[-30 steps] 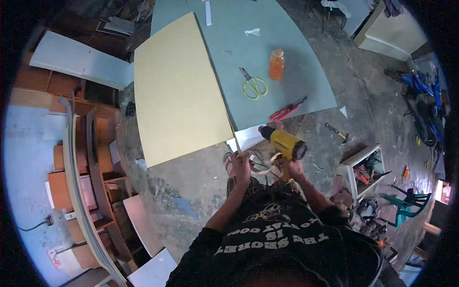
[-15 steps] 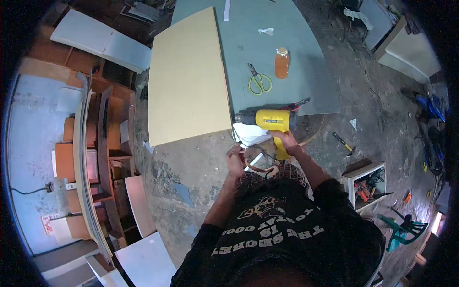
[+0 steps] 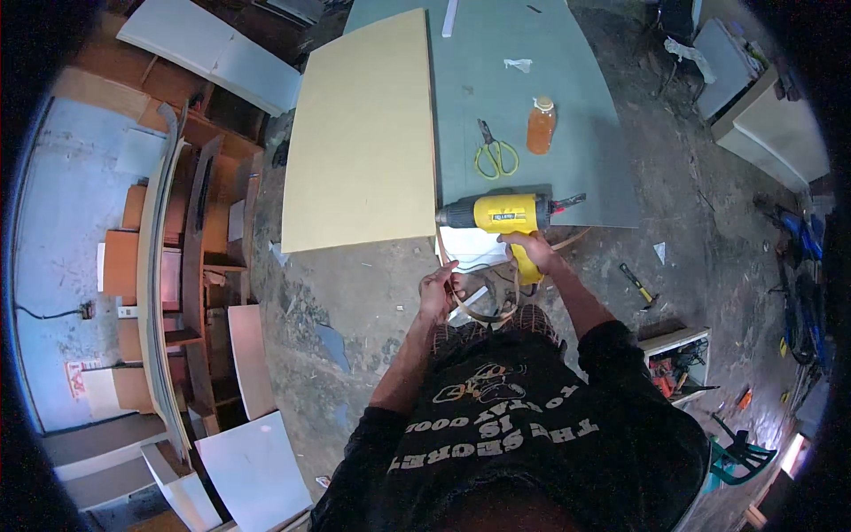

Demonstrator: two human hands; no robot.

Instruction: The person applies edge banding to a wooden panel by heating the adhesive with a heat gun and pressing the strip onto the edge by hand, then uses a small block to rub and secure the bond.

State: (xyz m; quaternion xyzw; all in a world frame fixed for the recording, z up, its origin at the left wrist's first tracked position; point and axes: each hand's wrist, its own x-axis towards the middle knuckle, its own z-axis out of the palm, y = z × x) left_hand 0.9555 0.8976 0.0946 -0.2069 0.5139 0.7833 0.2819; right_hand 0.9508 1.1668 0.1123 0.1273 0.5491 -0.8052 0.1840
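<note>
My right hand [image 3: 536,254] is wrapped round the handle of a yellow and black heat gun [image 3: 505,214], whose nozzle points left at the side edge of a cream board [image 3: 359,142], close to its near corner. Just below that corner, my left hand [image 3: 435,294] pinches a thin tan edging strip [image 3: 443,251]. From there the strip runs up to the board's edge and also curls in a loop over my lap. Whether the nozzle touches the edge, I cannot tell.
The board lies on a grey-green tabletop [image 3: 585,160], with yellow-handled scissors [image 3: 496,158] and a bottle of amber liquid [image 3: 542,126]. Pliers [image 3: 567,202] lie behind the heat gun. A hammer [image 3: 636,282] and toolbox [image 3: 678,363] are on the right floor; wooden shelving [image 3: 204,275] stands left.
The whole view has shifted, moving the board and table rightward in the picture. The heat gun's nozzle now appears closer to the board's edge. Both hands keep their holds.
</note>
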